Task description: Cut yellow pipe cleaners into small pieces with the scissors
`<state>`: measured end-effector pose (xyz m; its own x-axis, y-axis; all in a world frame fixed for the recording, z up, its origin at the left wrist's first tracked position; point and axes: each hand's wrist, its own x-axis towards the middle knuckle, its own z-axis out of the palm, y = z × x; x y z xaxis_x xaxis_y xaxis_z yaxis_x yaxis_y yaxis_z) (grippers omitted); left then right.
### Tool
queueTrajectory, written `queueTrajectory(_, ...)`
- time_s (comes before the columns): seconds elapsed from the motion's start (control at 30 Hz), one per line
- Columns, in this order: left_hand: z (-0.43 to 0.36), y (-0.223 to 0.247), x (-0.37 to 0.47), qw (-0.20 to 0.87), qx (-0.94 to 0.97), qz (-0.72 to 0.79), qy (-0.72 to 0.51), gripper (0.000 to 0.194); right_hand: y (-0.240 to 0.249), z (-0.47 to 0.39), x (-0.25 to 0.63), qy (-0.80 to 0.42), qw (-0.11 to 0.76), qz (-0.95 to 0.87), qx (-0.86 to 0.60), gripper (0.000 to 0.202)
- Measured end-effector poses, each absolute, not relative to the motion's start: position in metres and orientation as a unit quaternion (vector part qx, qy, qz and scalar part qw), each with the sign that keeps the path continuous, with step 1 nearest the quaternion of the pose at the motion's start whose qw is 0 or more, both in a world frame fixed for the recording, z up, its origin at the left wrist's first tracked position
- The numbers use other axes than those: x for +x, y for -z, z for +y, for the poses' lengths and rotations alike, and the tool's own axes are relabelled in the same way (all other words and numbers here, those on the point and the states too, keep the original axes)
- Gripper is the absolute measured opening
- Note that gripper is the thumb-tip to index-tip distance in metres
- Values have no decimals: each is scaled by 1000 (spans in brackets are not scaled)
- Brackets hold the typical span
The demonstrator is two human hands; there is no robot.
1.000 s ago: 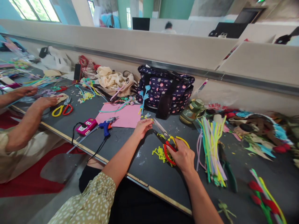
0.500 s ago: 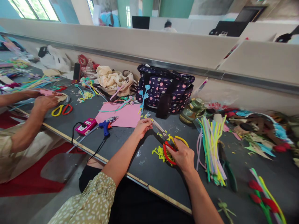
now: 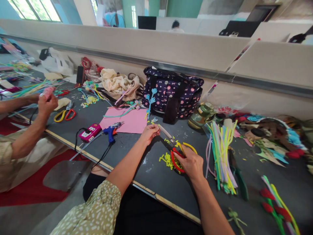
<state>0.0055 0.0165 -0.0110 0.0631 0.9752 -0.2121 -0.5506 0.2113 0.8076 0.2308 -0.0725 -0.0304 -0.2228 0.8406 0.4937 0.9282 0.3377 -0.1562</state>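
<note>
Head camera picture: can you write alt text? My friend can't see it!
A person's right grip holds red-and-yellow-handled scissors, pointing toward the left grip. Yellow-green snippets lie on the dark table, near a pink sheet and colourful stems.

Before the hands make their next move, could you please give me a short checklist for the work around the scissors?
1. Right hand gripping the scissors by the handles: ok.
2. Left hand clear of the blades: not ok, its fingertips are right by the blade tips.
3. What the left fingertips pinch: cannot tell, too small.
4. Yellow-green clippings clear of the handles: not ok, some lie around and beneath the red loop.
5. Glue gun apart from both hands: ok.
6. Glue gun cool: cannot tell.
</note>
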Motion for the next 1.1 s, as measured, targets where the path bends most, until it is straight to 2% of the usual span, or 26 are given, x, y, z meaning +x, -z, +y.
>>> queueTrajectory(0.8, 17, 14, 8, 681, 256, 403, -556, 19, 35, -72, 230, 114, 244, -783, -561, 48)
queueTrajectory(1.1, 20, 19, 6, 682, 255, 405, -553, 17, 32, -73, 230, 81, 217, -788, -570, 45)
